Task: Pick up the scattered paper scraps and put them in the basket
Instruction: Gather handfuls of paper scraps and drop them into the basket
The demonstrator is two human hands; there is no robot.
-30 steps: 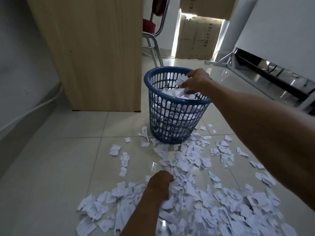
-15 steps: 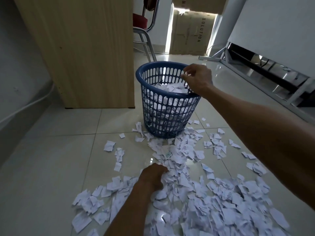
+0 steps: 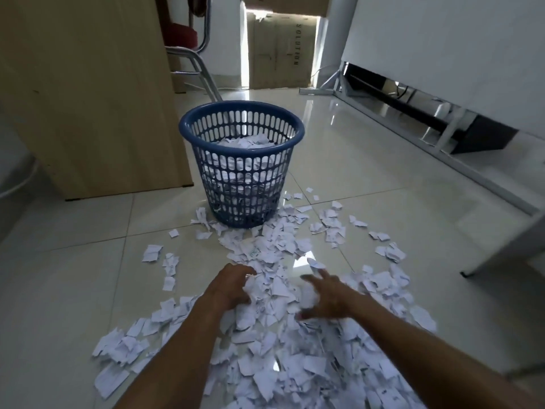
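Cleanup roughly at its midpoint, by my reading of the head camera, the only view I have: the blue basket (image 3: 241, 187) stands upright on the tiled floor (image 3: 73, 276) at 12 o'clock from both hands. The torn paper (image 3: 244, 142) inside it reaches most of the way up the slotted wall, short of the rim. That is the part done. What is left is plainly more than a handful: paper scraps (image 3: 280, 355) lie in a thick drift that starts against the basket's foot at its 6 o'clock and widens toward me, with thinner strays at 9 o'clock and 3 o'clock of the main heap. The left hand (image 3: 231, 286) is sunk in the drift, fingers curled round a clump of scraps, tips hidden by the paper. The right hand (image 3: 327, 296), just at its 3 o'clock, lies over the heap with fingers spread wide; it is blurred, and I cannot tell whether anything sits under the palm. Nothing is being carried above the floor. I judge many more scoops are needed, and the basket may run short of room before the floor is bare. A wooden cabinet (image 3: 97, 98) stands at the basket's 9 o'clock.
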